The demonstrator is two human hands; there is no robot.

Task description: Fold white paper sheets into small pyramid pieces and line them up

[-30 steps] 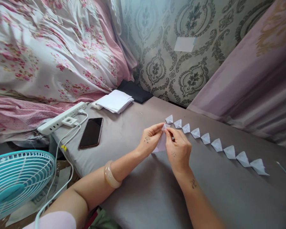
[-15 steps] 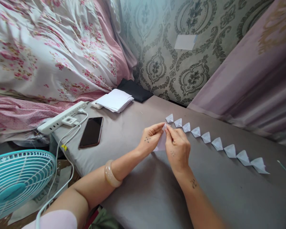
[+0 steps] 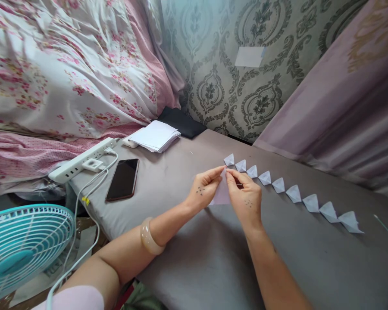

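Between my two hands is a sheet of white paper (image 3: 222,193), folded to a point at its top. My left hand (image 3: 203,188) pinches its upper left edge, with a pale bangle on that wrist. On the other side my right hand (image 3: 245,196) pinches near the same peak, thumb and forefinger together. The paper's lower part hangs between the hands, close above the grey surface (image 3: 187,267). A slanting row of several small folded paper pieces (image 3: 278,185) stands just beyond and to the right of my hands.
A stack of white paper (image 3: 155,135) lies at the back, by a black cloth-like item (image 3: 183,122). Left of my hands are a phone (image 3: 122,180), a power strip (image 3: 82,161) with cables and a blue fan (image 3: 29,254). A thin stick (image 3: 384,226) lies at far right.
My right hand has turned and shifted slightly right along the folded paper, so more of the sheet shows. The left hand keeps its pinch. The view has moved a little.
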